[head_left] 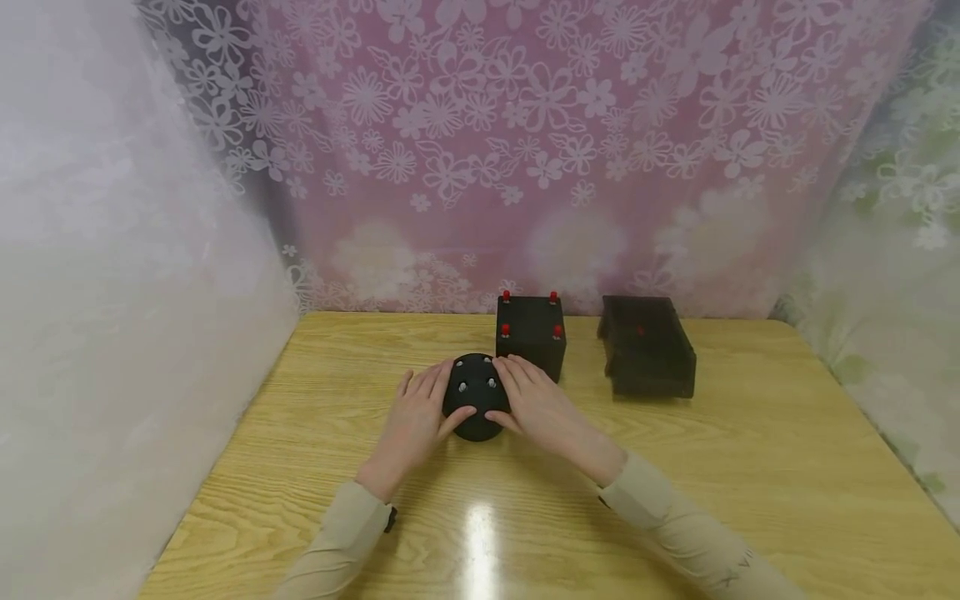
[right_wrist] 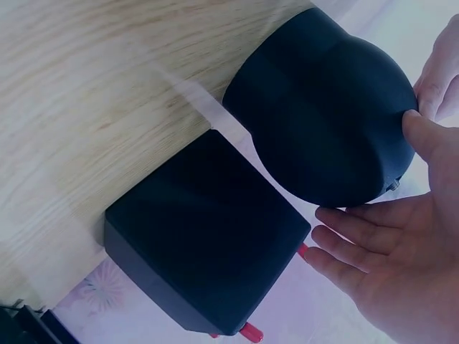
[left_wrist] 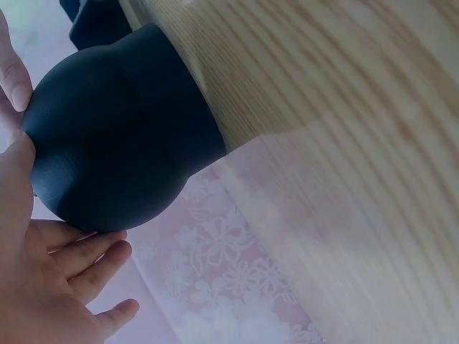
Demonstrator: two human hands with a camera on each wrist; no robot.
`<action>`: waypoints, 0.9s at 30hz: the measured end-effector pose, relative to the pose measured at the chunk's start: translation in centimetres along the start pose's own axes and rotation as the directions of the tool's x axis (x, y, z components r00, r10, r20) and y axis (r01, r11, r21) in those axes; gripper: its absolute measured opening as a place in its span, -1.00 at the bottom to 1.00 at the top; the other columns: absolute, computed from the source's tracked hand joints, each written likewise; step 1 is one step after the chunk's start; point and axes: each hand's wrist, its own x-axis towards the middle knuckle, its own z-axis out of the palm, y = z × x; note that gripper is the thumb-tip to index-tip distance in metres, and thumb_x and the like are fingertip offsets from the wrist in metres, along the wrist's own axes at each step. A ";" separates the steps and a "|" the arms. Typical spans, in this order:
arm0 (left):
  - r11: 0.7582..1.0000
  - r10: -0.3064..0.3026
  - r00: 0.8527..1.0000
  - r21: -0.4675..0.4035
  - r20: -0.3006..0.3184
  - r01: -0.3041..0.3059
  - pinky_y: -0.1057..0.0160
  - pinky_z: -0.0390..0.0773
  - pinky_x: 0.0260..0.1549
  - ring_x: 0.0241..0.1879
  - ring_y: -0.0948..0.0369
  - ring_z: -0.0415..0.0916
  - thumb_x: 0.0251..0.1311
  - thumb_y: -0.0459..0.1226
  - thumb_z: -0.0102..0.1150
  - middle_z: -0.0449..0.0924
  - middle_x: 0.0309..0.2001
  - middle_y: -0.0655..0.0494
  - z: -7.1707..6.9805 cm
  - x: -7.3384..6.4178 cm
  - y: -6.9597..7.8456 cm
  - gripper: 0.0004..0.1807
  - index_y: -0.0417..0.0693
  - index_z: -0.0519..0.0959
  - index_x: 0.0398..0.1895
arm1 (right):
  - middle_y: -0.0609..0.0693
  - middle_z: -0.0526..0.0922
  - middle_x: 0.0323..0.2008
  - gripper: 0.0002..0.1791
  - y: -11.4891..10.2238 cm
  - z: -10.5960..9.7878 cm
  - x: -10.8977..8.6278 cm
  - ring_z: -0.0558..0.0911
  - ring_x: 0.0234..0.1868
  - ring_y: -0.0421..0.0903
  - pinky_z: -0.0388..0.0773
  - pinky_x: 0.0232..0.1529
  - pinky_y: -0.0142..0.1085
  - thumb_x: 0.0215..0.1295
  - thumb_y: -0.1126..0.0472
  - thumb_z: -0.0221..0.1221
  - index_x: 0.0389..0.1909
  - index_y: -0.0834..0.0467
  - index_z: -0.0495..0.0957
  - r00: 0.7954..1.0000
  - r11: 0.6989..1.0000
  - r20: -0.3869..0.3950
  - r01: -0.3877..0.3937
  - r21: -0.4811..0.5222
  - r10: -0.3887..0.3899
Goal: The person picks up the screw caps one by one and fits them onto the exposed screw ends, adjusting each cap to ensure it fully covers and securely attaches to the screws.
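A black rounded body [head_left: 477, 423] with silver knobs on top sits near the table's middle between both hands. In the left wrist view its bulging upper part [left_wrist: 107, 143] narrows to a broad round base. My left hand [head_left: 411, 421] holds its left side, thumb on the near face and fingers along the side. My right hand [head_left: 546, 410] holds the opposite side in the same way. Just behind the right fingers stands a black box [head_left: 528, 315] with red pegs on top, also seen as a plain block [right_wrist: 208, 236] in the right wrist view.
A dark, see-through, tray-like holder [head_left: 651, 354] stands at the back right of the wood-grained table [head_left: 750, 467]. A pink flowered curtain [head_left: 480, 150] hangs behind the table's back edge. Pale sheets hang at both sides.
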 end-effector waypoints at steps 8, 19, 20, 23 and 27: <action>1.000 0.005 1.000 -0.027 0.016 -0.005 -0.20 0.24 0.41 0.36 -0.05 0.38 0.35 0.18 0.14 0.44 0.37 -0.15 0.3 0.2 0.9 -0.11 -0.24 0.24 0.53 | 0.33 0.53 0.26 -0.10 0.4 -0.3 -1.0 0.50 0.31 0.21 0.43 0.36 -0.03 0.32 -0.19 0.29 0.38 0.45 0.35 1.000 1.000 0.004 -0.017 0.012 0.017; 0.999 0.001 0.999 -0.036 0.034 0.000 -0.19 0.20 0.44 0.38 -0.04 0.36 0.36 0.20 0.10 0.41 0.40 -0.15 0.5 0.4 1.6 -0.09 -0.22 0.21 0.55 | 0.36 0.54 0.23 -0.07 0.7 -0.3 -1.7 0.52 0.29 0.22 0.44 0.35 -0.02 0.28 -0.19 0.32 0.35 0.48 0.36 1.000 1.000 -0.030 -0.006 -0.007 0.006; 0.999 0.001 0.999 -0.038 0.033 0.000 -0.19 0.20 0.44 0.38 -0.04 0.36 0.37 0.20 0.10 0.41 0.40 -0.15 0.5 0.4 1.6 -0.10 -0.22 0.21 0.55 | 0.36 0.54 0.23 -0.07 0.7 -0.3 -1.8 0.52 0.29 0.22 0.43 0.35 -0.02 0.28 -0.19 0.33 0.36 0.48 0.36 0.999 1.000 -0.031 -0.008 -0.004 0.008; 0.999 0.004 1.000 -0.044 0.024 -0.003 -0.19 0.22 0.43 0.38 -0.04 0.37 0.36 0.18 0.12 0.42 0.39 -0.14 0.5 0.4 1.7 -0.10 -0.23 0.22 0.54 | 0.36 0.53 0.24 -0.07 0.7 -0.3 -1.9 0.51 0.29 0.22 0.43 0.36 -0.01 0.28 -0.19 0.33 0.36 0.48 0.35 1.000 1.000 -0.028 -0.013 0.004 0.013; 0.999 0.016 1.000 -0.041 0.011 -0.016 -0.19 0.25 0.41 0.37 -0.03 0.38 0.36 0.18 0.13 0.43 0.39 -0.13 0.6 0.5 1.8 -0.11 -0.22 0.24 0.54 | 0.36 0.52 0.24 -0.08 0.7 -0.4 -2.1 0.50 0.30 0.23 0.42 0.36 -0.01 0.29 -0.17 0.32 0.37 0.48 0.34 1.000 1.000 -0.019 -0.025 0.017 0.025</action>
